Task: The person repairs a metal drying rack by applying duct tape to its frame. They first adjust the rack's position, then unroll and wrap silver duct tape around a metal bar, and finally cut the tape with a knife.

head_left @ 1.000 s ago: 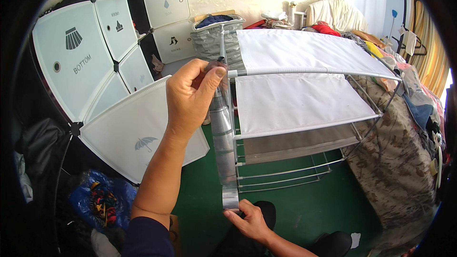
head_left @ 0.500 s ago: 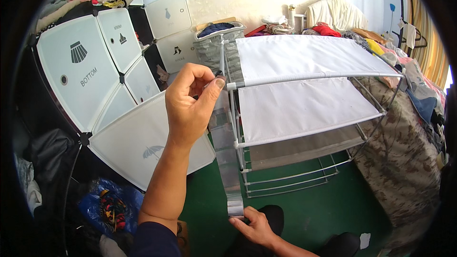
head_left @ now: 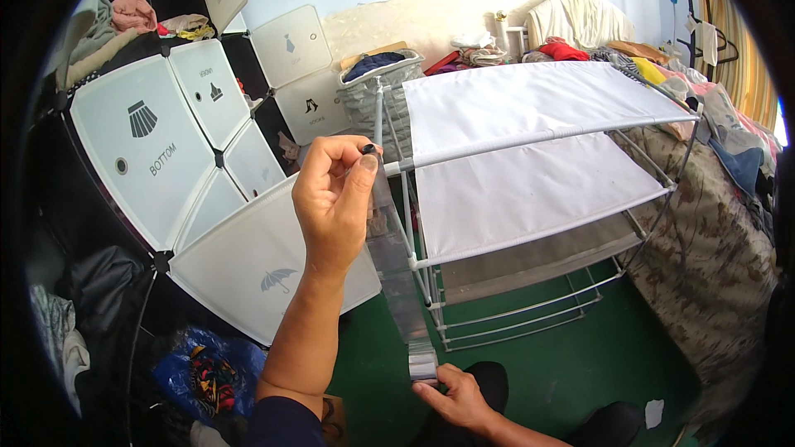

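My left hand [head_left: 335, 207] is raised in front of the rack, thumb and fingers pinching the upper end of a wide strip of clear tape [head_left: 393, 281]. A small dark piece [head_left: 369, 149] shows at those fingertips; I cannot tell what it is. Below, by my knees, my right hand [head_left: 460, 397] grips the tape roll [head_left: 422, 367], shiny and greyish. The strip runs taut between both hands, almost upright. Just right of it stands a grey tubular rack [head_left: 414, 261] with white cloth shelves [head_left: 530, 190], its upper left corner close to my left fingertips.
White-panelled cube cabinets [head_left: 141, 141] stand at left, one large door [head_left: 240, 281] hanging open. A grey fabric basket [head_left: 377, 95] of clothes is behind the rack. A bed with a camouflage cover [head_left: 704, 281] and heaped clothes lies at right. A blue plastic bag [head_left: 178, 364] sits lower left.
Both hands keep their hold on the tape. My left hand is slightly lower, and its fingertips are a little farther left of the rack's corner. The whole view has shifted slightly.
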Motion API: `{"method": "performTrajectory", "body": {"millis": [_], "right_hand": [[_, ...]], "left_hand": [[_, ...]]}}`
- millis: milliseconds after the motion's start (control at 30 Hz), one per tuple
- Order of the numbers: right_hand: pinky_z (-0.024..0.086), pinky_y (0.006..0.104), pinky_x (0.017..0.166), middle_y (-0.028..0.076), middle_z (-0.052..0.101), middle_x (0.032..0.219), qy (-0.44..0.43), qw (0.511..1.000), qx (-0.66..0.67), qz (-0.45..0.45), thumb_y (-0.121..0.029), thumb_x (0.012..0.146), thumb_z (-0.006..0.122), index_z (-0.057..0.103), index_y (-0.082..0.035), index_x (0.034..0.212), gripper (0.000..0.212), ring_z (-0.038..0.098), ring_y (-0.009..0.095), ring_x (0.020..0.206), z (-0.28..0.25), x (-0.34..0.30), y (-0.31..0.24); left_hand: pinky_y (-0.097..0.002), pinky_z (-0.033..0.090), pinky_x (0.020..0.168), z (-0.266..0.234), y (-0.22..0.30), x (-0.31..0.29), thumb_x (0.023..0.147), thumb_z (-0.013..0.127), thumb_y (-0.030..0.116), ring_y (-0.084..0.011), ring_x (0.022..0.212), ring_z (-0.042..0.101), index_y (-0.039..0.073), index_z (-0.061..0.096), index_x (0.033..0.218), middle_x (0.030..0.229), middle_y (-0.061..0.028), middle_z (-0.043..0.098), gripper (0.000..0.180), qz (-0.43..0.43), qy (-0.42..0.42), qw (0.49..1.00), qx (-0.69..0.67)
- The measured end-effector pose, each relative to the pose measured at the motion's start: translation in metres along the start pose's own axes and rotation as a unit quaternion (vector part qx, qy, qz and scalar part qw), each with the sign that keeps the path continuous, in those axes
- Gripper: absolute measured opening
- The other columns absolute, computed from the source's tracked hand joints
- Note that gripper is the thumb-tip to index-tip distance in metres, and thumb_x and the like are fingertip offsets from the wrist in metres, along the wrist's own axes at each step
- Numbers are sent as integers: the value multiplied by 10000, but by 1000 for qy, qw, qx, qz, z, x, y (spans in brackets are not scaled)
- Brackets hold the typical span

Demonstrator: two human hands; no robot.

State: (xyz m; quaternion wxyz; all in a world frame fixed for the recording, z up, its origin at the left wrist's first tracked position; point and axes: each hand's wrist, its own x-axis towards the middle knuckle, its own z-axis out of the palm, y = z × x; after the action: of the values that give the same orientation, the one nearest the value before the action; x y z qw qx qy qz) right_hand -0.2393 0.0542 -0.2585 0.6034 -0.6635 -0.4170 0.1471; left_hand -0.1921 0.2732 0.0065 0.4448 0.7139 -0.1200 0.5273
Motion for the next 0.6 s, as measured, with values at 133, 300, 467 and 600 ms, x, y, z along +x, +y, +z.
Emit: {"method": "performTrajectory", "body": {"millis": [133,300,467,600], "right_hand": [[495,427,604,166,621,788,-2,1000,0,8,-350,949,775,690,6,911,368,620,324,703,-4,0,-3],[507,360,668,130,656,851,-20,999,-17,19,-296,940,797,735,-14,1004,296,639,254,748,-7,0,2],[513,361,685,132,659,859,-18,999,-21,27,-303,941,795,737,-12,1009,304,648,256,766,-8,2,4],[518,357,708,129,666,868,-19,999,-18,45,-314,939,794,743,-13,1028,317,657,251,788,-11,6,9]], "left_hand": [[-189,468,657,1,-5,0,1024,635,0,-42,776,554,12,560,979,1080,-117,686,89,5,-2,1000,0],[-244,514,829,6,-2,-1,1036,614,26,-91,885,632,18,556,994,1042,-126,708,72,27,15,999,24],[-254,519,856,6,-3,1,1039,613,49,-95,892,642,25,551,1005,1024,-135,724,75,33,17,999,34],[-240,527,775,8,-5,1,1035,614,45,-80,834,624,30,542,1007,1019,-138,728,78,35,19,999,28]]}}
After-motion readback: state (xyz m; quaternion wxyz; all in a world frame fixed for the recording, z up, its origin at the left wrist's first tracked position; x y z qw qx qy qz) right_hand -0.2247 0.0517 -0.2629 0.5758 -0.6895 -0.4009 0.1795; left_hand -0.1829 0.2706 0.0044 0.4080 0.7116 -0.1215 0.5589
